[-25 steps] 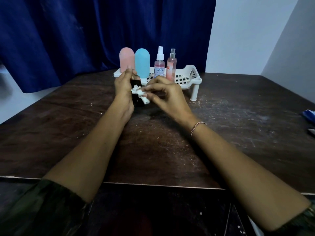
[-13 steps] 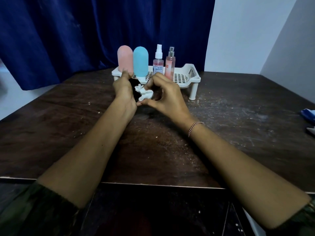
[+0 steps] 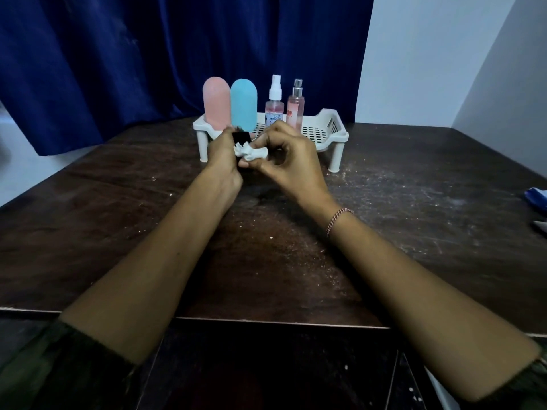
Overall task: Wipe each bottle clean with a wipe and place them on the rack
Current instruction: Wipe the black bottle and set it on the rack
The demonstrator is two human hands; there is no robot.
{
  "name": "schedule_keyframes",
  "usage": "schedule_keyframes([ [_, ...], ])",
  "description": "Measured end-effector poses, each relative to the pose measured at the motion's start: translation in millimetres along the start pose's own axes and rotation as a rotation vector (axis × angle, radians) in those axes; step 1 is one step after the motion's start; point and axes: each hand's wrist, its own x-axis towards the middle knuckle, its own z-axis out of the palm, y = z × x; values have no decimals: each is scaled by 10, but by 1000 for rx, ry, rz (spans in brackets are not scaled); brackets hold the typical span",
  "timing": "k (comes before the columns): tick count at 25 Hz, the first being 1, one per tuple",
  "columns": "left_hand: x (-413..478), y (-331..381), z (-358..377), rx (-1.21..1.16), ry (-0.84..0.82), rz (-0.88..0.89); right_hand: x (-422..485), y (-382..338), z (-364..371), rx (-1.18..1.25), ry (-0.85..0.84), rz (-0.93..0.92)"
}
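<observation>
Scene: At a dark, scuffed table (image 3: pixel 414 202) in front of a blue curtain (image 3: pixel 148 54), I am wiping down a small black bottle (image 3: pixel 241 137).

Left hand: My left hand (image 3: pixel 223 152) grips the black bottle, fingers curled round it, and holds it upright just in front of the rack (image 3: pixel 333 134). I cannot tell whether its base rests on the table.

Right hand: My right hand (image 3: pixel 291 161) pinches a crumpled white wipe (image 3: pixel 251 152) between thumb and fingertips and presses it against the bottle's side.

Bottle in hand: My fingers hide most of it. Only a dark upper part shows, and its cap and shape are unclear.

Rack: The white slotted rack stands on short legs at the far side of the table. Four bottles stand in a row on its left half: a pink bottle (image 3: pixel 216 102), a blue bottle (image 3: pixel 243 105), a white-capped spray bottle (image 3: pixel 274 105) and a silver-capped spray bottle (image 3: pixel 295 109).

Done: Those four look finished, cleaned and placed, to judge by where they stand.

Left to do: The black bottle has to be wiped all round and then set on the rack. The right half looks free for it. I see no other loose bottle on the table, so this may be the last one.

Frame edge: A blue object (image 3: pixel 537 198) lies at the table's right edge, cut off too far to identify.
</observation>
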Motion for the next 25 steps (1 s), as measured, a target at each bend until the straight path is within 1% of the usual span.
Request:
schedule_keyframes([
  [1,-3,19,2,30,1,11,2,2,-4,-10,-6,3],
  [5,76,60,-9,288,193,154,20,5,-4,-86,-61,10],
  [7,96,38,15,351,193,182,22,12,-15,-134,-74,-1],
  [10,106,23,42,341,190,166,41,22,-18,-167,-60,1],
  [13,128,34,-2,340,120,109,62,11,-38,-173,-31,24],
  [15,66,34,9,430,30,110,80,15,-121,-186,15,13],
  [17,-8,19,40,595,-42,193,86,37,-203,-218,42,-13],
  [19,-69,23,49,706,-102,278,83,43,-222,-318,-10,-94],
  [22,-98,52,15,922,-136,393,78,66,-223,-634,-102,-255],
  [23,-111,58,9,984,-138,440,84,56,-237,-698,-101,-270],
  [25,-141,68,15,1046,-134,543,90,23,-265,-731,-89,-278],
])
